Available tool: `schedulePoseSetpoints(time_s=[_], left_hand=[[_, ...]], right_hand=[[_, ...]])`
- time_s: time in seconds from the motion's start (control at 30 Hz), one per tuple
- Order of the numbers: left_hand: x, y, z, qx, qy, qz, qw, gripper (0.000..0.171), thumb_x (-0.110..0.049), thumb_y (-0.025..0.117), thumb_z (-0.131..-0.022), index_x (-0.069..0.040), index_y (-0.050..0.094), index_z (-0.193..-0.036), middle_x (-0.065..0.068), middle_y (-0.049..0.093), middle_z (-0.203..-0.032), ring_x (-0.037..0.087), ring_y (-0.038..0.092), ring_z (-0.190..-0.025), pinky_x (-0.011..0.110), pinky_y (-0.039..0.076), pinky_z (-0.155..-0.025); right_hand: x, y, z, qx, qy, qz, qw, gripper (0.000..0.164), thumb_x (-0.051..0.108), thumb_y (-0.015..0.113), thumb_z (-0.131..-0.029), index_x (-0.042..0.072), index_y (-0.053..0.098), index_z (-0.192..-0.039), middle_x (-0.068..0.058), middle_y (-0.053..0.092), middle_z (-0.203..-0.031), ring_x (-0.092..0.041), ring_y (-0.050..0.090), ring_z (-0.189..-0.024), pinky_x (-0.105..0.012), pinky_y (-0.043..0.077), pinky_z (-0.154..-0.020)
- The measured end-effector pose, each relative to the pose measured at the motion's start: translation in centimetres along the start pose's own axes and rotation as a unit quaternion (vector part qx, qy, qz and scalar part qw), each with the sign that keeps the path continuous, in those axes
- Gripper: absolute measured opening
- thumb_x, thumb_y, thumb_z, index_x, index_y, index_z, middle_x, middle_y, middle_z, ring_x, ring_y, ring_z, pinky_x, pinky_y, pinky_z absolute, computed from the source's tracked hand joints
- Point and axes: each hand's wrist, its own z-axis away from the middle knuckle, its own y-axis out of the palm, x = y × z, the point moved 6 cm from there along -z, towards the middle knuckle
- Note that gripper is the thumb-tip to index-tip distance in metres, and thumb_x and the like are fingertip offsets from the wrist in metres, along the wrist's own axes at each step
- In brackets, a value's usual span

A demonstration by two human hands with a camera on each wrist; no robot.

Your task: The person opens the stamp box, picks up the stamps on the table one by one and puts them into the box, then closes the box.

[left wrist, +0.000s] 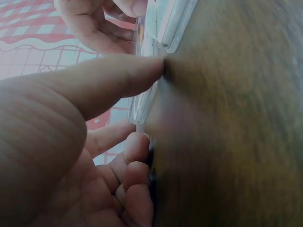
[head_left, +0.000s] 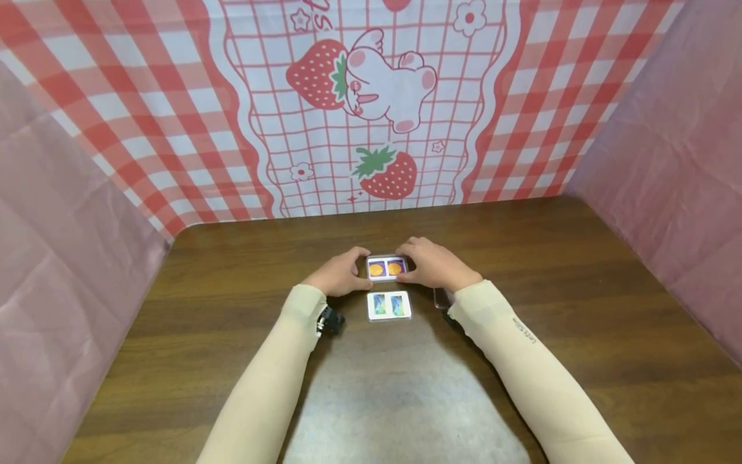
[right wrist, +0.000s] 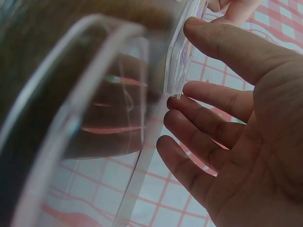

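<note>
A flat clear plastic case (head_left: 386, 268) with two orange pictures on purple lies on the table between both hands. My left hand (head_left: 339, 273) holds its left end, thumb along the near side and a fingertip at the far corner. On the opposite end, my right hand (head_left: 436, 263) grips it, thumb at the near corner. In the right wrist view the case (right wrist: 176, 61) shows edge-on in layers between thumb and fingers. Just nearer lies a second clear case (head_left: 389, 306) with two green-blue pictures on white, untouched.
A clear plastic piece (head_left: 442, 298) lies beside the right wrist, partly hidden by it; it looms large in the right wrist view. The brown wooden table (head_left: 243, 258) ends at a red-and-white checked cloth (head_left: 220, 148) behind. Pink cloth (head_left: 666, 129) hangs at both sides.
</note>
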Motion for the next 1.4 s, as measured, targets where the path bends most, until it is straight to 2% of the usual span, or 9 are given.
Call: schedulePoseSetpoints(time_s=[0.2,0.43,0.6,0.8,0.9,0.97,1.07,1.3,1.4], left_hand=[[-0.1,0.0,-0.3,0.002,0.009,0.007,0.9999,0.070,-0.035,0.075,-0.096,-0.013,0.043,-0.153,0.016,0.063,-0.127,0.028,0.061,-0.115,0.046,0.051,-0.097],[-0.4,0.1,-0.5,-0.002,0.015,-0.009,0.9999,0.063,-0.035,0.075,-0.096,-0.013,0.048,-0.149,0.015,0.064,-0.126,0.027,0.061,-0.113,0.046,0.050,-0.097],[-0.4,0.0,-0.6,-0.007,0.012,-0.013,0.9998,0.062,-0.034,0.076,-0.096,-0.013,0.049,-0.148,0.014,0.064,-0.123,0.026,0.060,-0.109,0.045,0.050,-0.095],[-0.1,-0.3,-0.6,-0.008,-0.008,-0.014,0.9998,0.063,-0.036,0.073,-0.097,-0.014,0.048,-0.150,0.011,0.065,-0.116,0.025,0.060,-0.100,0.044,0.050,-0.089],[0.0,-0.7,-0.8,-0.011,-0.014,-0.023,0.9996,0.064,-0.036,0.072,-0.099,-0.013,0.046,-0.152,0.015,0.064,-0.130,0.030,0.061,-0.112,0.047,0.049,-0.098],[0.0,-1.0,-1.0,-0.013,-0.014,-0.029,0.9994,0.064,-0.036,0.071,-0.099,-0.012,0.045,-0.153,0.016,0.059,-0.142,0.033,0.058,-0.125,0.050,0.045,-0.106],[0.3,-1.4,-1.4,-0.016,-0.023,-0.033,0.9991,0.065,-0.036,0.070,-0.099,-0.013,0.044,-0.154,0.017,0.053,-0.151,0.036,0.053,-0.135,0.052,0.041,-0.112],[0.7,-1.7,-2.2,-0.027,-0.033,-0.035,0.9985,0.067,-0.035,0.069,-0.100,-0.011,0.040,-0.157,0.017,0.048,-0.156,0.037,0.047,-0.142,0.053,0.037,-0.115],[0.5,-1.8,-1.9,-0.034,-0.028,-0.036,0.9984,0.066,-0.033,0.067,-0.101,-0.008,0.039,-0.156,0.020,0.057,-0.145,0.036,0.057,-0.130,0.051,0.043,-0.110]], right_hand=[[-0.1,-0.3,0.1,0.004,0.009,-0.008,1.000,0.053,0.035,0.083,-0.090,0.006,0.067,-0.132,-0.011,0.065,-0.126,-0.025,0.060,-0.111,-0.044,0.051,-0.096],[-0.6,-0.4,0.1,0.012,0.014,-0.010,1.000,0.057,0.037,0.082,-0.090,0.006,0.065,-0.134,-0.010,0.066,-0.126,-0.026,0.060,-0.113,-0.045,0.050,-0.098],[-1.0,-1.2,0.3,0.006,0.022,-0.010,1.000,0.059,0.040,0.080,-0.091,0.006,0.063,-0.137,-0.011,0.066,-0.126,-0.027,0.060,-0.115,-0.047,0.050,-0.099],[-1.3,-2.2,0.9,-0.003,0.029,-0.025,0.999,0.060,0.039,0.075,-0.095,0.004,0.059,-0.141,-0.014,0.063,-0.134,-0.032,0.058,-0.126,-0.051,0.047,-0.105],[-1.5,-2.4,0.9,-0.005,0.033,-0.028,0.999,0.058,0.037,0.074,-0.096,0.003,0.059,-0.141,-0.015,0.062,-0.137,-0.033,0.056,-0.129,-0.052,0.045,-0.107],[-1.5,-2.4,0.9,-0.006,0.034,-0.028,0.999,0.057,0.037,0.074,-0.096,0.004,0.060,-0.140,-0.015,0.062,-0.137,-0.033,0.056,-0.130,-0.052,0.045,-0.108],[-1.4,-2.4,0.9,-0.005,0.033,-0.028,0.999,0.057,0.038,0.074,-0.096,0.004,0.060,-0.140,-0.014,0.062,-0.137,-0.033,0.056,-0.129,-0.052,0.045,-0.108],[-1.5,-2.5,1.1,-0.005,0.034,-0.033,0.999,0.056,0.036,0.074,-0.096,0.005,0.060,-0.141,-0.014,0.062,-0.137,-0.032,0.056,-0.130,-0.052,0.045,-0.108],[-1.8,-2.7,1.4,-0.007,0.038,-0.034,0.999,0.056,0.035,0.074,-0.096,0.004,0.060,-0.141,-0.014,0.062,-0.138,-0.033,0.056,-0.130,-0.052,0.044,-0.109]])
